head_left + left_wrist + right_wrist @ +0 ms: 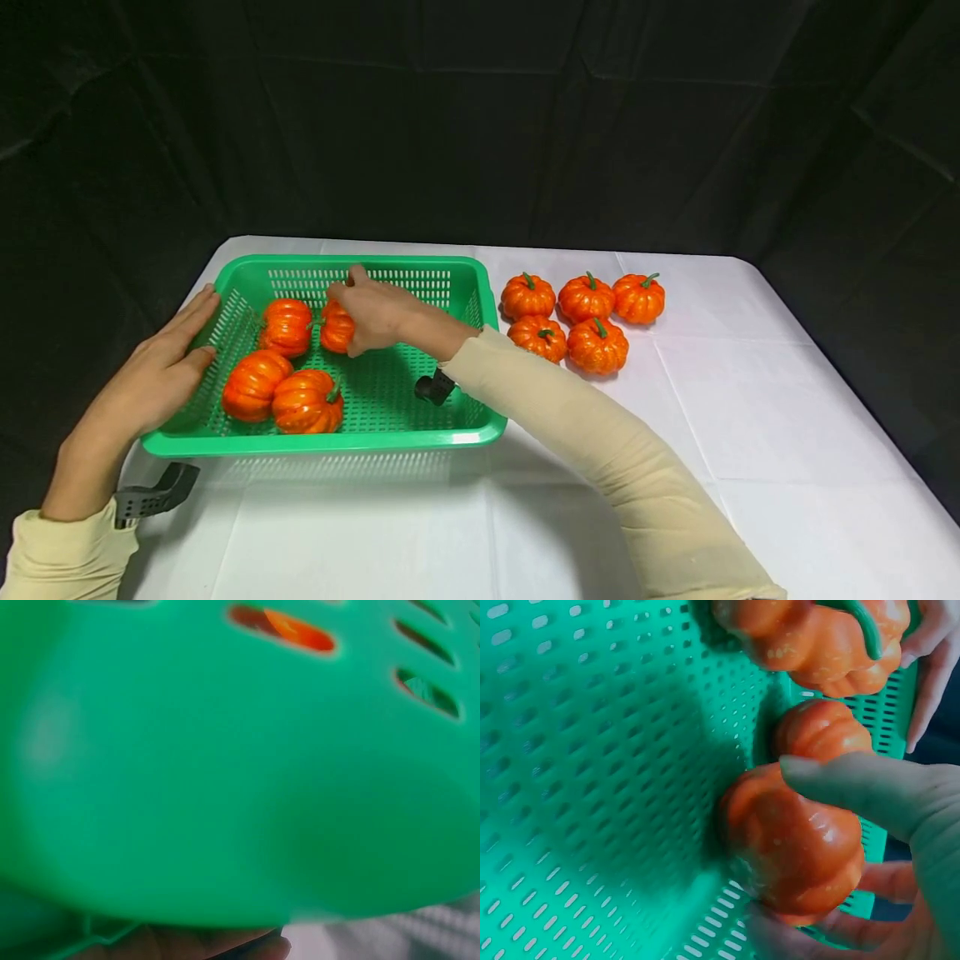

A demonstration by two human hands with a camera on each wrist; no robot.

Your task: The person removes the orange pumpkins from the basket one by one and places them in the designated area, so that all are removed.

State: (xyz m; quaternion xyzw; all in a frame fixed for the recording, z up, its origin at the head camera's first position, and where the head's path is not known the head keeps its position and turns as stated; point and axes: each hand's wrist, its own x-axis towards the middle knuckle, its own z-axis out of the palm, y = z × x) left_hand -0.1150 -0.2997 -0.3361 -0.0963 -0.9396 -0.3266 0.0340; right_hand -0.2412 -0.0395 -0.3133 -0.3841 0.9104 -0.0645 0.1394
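Note:
In the head view my right hand [381, 312] reaches into a green plastic basket [322, 444] and grips a small orange pumpkin [337, 328] near the back wall. The right wrist view shows the thumb over the top of this pumpkin [791, 844] and the fingers around its far side. Three more pumpkins sit in the left half of the basket: one at the back [287, 327], one at the left [255, 385] and one in front [309, 403]. My left hand [157, 375] rests along the basket's left rim, its fingers straight.
On the white-covered table [765, 417], right of the basket, several orange pumpkins with green stems stand in two rows, among them a front one [597, 347]. My right forearm passes over the basket's right rim. Black cloth [480, 142] hangs behind the table.

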